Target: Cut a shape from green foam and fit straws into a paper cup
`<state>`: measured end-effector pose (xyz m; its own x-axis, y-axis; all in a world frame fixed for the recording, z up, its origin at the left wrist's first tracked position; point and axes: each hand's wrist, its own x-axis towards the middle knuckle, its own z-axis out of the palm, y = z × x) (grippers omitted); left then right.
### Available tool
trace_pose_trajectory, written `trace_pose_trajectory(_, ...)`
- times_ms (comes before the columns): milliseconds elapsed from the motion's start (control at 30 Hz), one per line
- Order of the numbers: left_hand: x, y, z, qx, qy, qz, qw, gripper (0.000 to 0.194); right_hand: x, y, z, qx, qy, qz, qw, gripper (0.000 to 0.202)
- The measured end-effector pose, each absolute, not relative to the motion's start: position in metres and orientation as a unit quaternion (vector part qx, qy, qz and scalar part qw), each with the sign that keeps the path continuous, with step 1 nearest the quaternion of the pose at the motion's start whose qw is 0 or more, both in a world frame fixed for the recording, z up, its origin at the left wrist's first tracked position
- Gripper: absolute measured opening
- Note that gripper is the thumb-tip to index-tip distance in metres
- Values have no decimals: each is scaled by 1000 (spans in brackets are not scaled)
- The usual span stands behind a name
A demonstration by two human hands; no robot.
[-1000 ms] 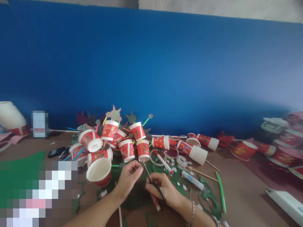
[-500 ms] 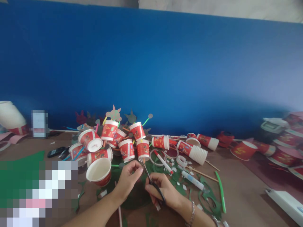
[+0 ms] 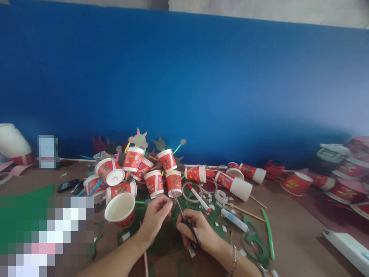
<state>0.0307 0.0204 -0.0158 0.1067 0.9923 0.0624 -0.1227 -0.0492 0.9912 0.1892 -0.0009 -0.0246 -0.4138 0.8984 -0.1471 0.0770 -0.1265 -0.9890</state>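
Black-handled scissors (image 3: 188,227) are in my right hand (image 3: 198,231), its fingers wrapped round the handles and the blades pointing up and away. My left hand (image 3: 157,215) pinches something small and dark beside the blades, too small to make out. Green paper (image 3: 167,240) lies on the table beneath both hands. Just beyond the fingertips stand red paper cups, one of them (image 3: 174,184) close to the blade tips. An open white-rimmed cup (image 3: 120,209) tilts to the left of my left hand.
A stack of cups (image 3: 235,186), a tape roll (image 3: 221,196), a red-capped marker (image 3: 199,197), a glue tube (image 3: 235,220) and a green strip (image 3: 268,234) lie to the right. A white box (image 3: 347,248) is at the far right. A blue panel (image 3: 184,84) rises behind.
The scissors and my right hand have shifted slightly left, and the blades look a little farther apart. My left hand has moved slightly, its fingers still pinched.
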Motion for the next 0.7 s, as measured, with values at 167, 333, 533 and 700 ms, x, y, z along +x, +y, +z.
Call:
trace_pose_trajectory(167,32,20,-16,501,415,514,559,21,189,-2,-23,-424,-574,626,314,41)
trace_pose_trajectory(333,33,18,-12,489,411,511,575,23,188,-3,-20,-428,-576,624,309,41)
trace_pose_trajectory(533,33,17,-8,492,410,516,569,20,188,-3,-21,-424,-578,624,312,40)
trace_pose_trajectory(700,34,17,-6,496,416,512,564,21,190,-2,-25,-423,-576,627,311,41)
